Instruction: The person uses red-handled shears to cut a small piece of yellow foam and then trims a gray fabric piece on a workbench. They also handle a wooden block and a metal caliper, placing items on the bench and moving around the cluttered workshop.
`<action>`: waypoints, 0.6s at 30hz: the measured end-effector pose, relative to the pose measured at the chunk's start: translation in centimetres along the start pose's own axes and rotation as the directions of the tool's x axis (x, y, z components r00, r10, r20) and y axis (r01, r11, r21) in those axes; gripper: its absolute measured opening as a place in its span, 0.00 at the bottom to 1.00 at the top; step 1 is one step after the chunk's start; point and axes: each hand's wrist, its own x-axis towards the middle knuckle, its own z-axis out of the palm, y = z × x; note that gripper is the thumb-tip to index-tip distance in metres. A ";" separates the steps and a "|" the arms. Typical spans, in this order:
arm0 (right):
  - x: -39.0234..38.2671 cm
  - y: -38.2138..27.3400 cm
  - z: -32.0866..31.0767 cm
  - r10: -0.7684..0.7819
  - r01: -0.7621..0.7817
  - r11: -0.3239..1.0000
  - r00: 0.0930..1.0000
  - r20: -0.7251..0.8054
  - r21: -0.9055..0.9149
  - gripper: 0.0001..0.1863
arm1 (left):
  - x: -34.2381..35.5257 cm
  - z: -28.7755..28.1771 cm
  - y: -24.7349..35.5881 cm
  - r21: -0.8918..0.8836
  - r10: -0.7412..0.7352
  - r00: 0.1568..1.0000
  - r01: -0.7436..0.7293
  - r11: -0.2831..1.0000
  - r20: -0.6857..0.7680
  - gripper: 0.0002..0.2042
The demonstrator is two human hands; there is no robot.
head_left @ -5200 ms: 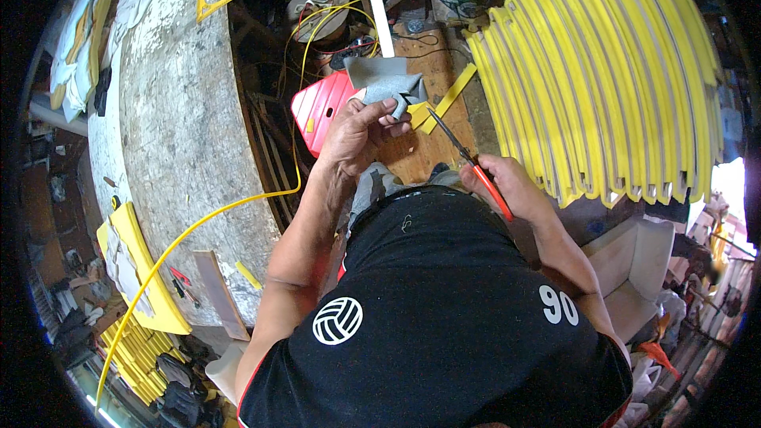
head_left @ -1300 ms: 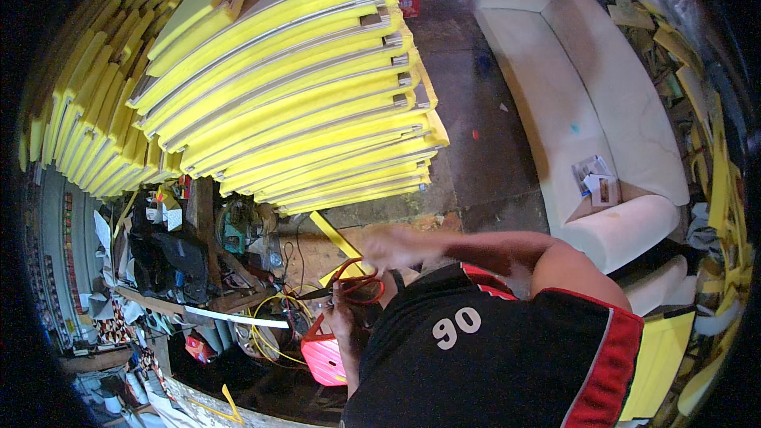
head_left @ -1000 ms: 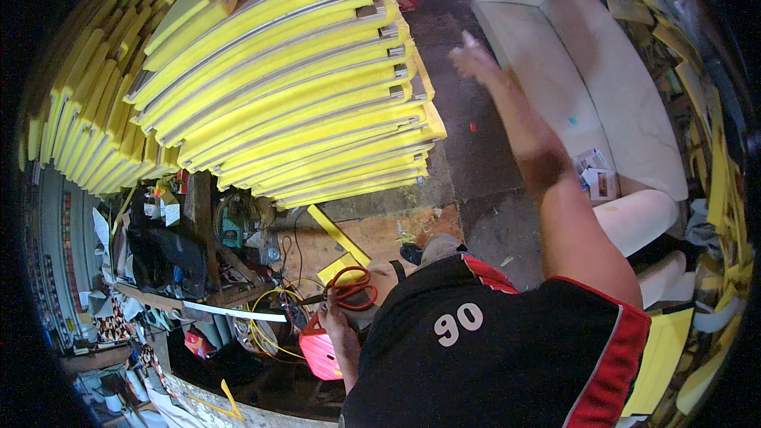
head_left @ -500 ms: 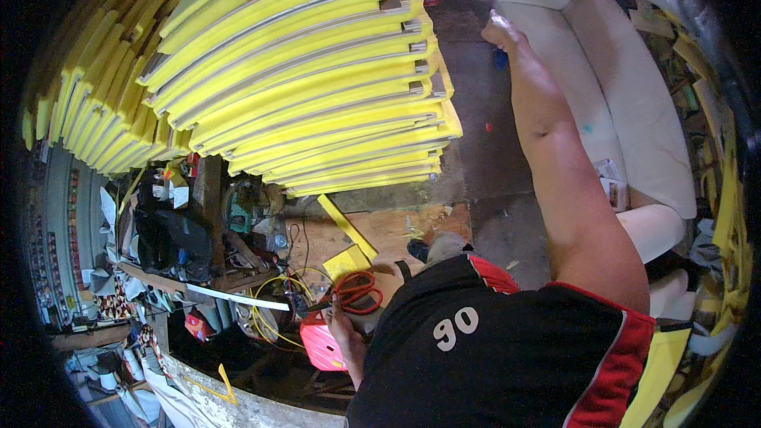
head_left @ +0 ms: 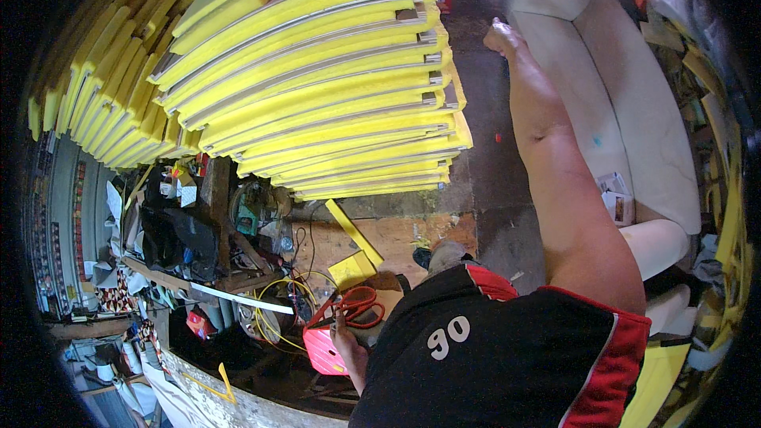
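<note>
My left hand [head_left: 349,345] is at the lower middle, beside the black and red shorts [head_left: 499,349]. Its fingers are closed around what looks like a pair of scissors with red-orange handles [head_left: 366,319]. The handle loops point away from the hand; the blades are mostly hidden. Just under the hand is a pink-red plastic stool or box [head_left: 321,351]. My right hand is out of view. A bare leg [head_left: 567,174] stretches from the shorts toward the far side, its foot [head_left: 501,36] close to a cream sofa [head_left: 590,71].
Yellow foam-edged panels [head_left: 317,103] stand in a big stack at the far left. Yellow foam offcuts [head_left: 353,269] lie on a wooden board [head_left: 412,230]. Tangled yellow cable [head_left: 265,321], a white strip [head_left: 242,299] and a cluttered bench edge [head_left: 254,408] are at the left.
The whole view has shifted slightly. My left hand has turned a little, and the scissors' handle loops have swung and look more spread out. The foam panels stay in place.
</note>
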 end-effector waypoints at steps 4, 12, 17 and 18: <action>0.3 -0.2 -0.3 -0.005 0.005 1.000 1.000 -0.011 0.017 0.36 | -0.4 0.6 0.3 -0.006 -0.015 0.999 0.015 1.000 0.029 0.11; -5.0 -0.7 4.6 -0.115 0.108 0.975 0.993 0.026 0.196 0.36 | -0.1 0.7 -0.5 -0.019 -0.033 0.998 0.034 0.999 0.047 0.11; -13.3 7.1 21.2 -0.228 0.216 0.972 0.963 0.141 0.095 0.31 | 0.4 1.5 -0.8 -0.021 -0.041 0.995 0.043 0.999 0.089 0.11; -17.4 6.9 23.4 -0.192 0.195 0.981 0.929 0.317 0.020 0.24 | 0.1 0.9 -0.9 -0.025 -0.043 0.997 0.045 0.999 0.070 0.11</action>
